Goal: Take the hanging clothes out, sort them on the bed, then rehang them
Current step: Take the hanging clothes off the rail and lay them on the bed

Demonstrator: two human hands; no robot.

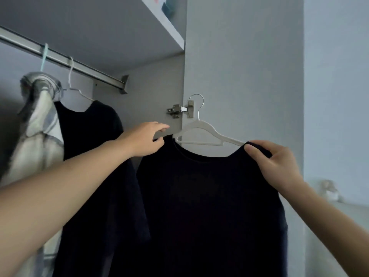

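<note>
Near: two bare forearms reach up from the low corners. Right hand (279, 162) pinches the right shoulder of a dark navy crew-neck top (209, 206), fingers (257, 154) curled over the cloth. Left hand (146, 139) is at the top's left shoulder, thumb and forefinger closing on the fabric edge; whether it also holds the hanger tip there, cannot tell.

The top hangs full length between the hands, limp, neckline sagging in a shallow curve. A pale plastic hanger with a metal hook (199, 134) sits inside the neck, its right arm bare down to the right hand. The hook is free, not on the rail, in front of the open wardrobe door (239, 66).

Step, as judged: either dressing the hanger for rehanging or stripping it; the frame does not settle which. If rehanging, next move calls for seating both shoulders, then lifting the hook left onto the rail.

Far left: metal wardrobe rail (83, 65) carries a second dark top on a white wire hanger (87, 128) and a bunched grey-and-cream checked garment (38, 120).
</note>
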